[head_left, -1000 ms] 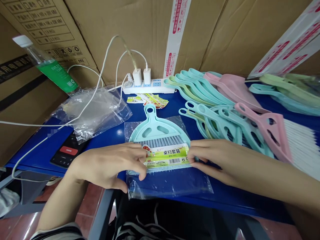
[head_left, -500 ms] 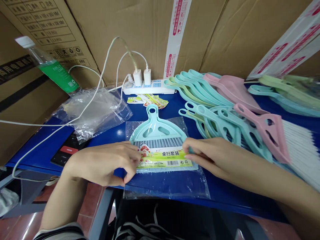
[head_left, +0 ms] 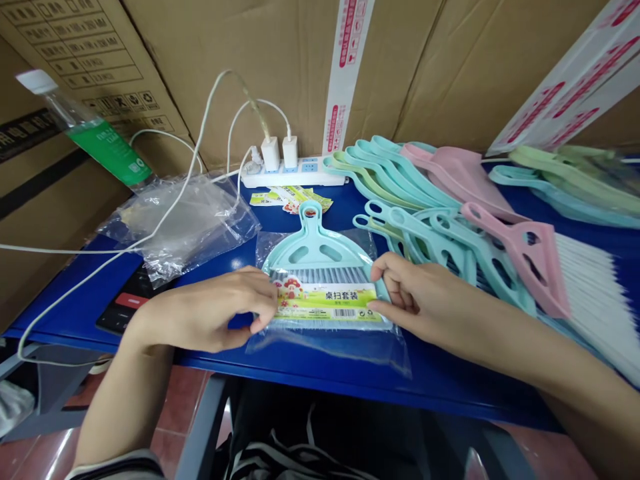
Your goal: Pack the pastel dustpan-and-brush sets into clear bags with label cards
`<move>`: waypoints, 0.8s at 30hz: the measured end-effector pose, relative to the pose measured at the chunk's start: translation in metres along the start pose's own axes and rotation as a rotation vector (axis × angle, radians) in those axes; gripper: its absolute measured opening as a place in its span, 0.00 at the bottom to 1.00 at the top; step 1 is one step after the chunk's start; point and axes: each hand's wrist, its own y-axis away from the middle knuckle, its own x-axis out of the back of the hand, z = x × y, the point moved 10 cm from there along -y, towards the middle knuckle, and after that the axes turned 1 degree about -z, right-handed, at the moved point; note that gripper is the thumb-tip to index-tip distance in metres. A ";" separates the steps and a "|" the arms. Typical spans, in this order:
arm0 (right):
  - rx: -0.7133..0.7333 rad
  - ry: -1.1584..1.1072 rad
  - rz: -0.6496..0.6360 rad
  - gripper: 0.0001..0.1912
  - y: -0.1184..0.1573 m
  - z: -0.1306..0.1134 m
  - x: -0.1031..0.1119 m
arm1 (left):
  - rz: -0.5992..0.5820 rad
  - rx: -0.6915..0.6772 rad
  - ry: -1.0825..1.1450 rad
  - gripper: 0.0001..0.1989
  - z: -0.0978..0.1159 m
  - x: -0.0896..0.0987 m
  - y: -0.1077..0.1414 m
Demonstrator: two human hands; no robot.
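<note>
In front of me a light-blue dustpan and brush set [head_left: 315, 244] lies in a clear plastic bag [head_left: 330, 350], its handle pointing away from me. Across the grey bristles sits a printed label card [head_left: 327, 300] with a red mushroom house. My left hand [head_left: 225, 308] is closed at the set's left edge, its fingertips pinching there. At the right edge, my right hand [head_left: 407, 293] grips the set between thumb and fingers. The loose end of the bag spreads toward the table's front edge.
Light-blue, green and pink dustpans [head_left: 400, 170] and brushes [head_left: 523, 250] are heaped at the right. Spare label cards [head_left: 293, 198] lie by a white power strip [head_left: 295, 175]. Plastic bags [head_left: 195, 220], a phone [head_left: 133, 300], a bottle [head_left: 107, 147] and a white cable are at left.
The bagged set has shifted slightly away from me, and both hands have moved with it. My right thumb and fingers have changed their hold at the right edge.
</note>
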 end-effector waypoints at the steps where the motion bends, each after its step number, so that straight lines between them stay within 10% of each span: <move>1: -0.005 -0.001 0.024 0.05 0.000 0.000 0.002 | 0.030 0.021 -0.020 0.11 -0.004 0.003 0.000; 24: 0.451 0.052 0.063 0.09 0.008 -0.040 0.005 | 0.179 0.046 -0.223 0.13 -0.006 0.008 -0.003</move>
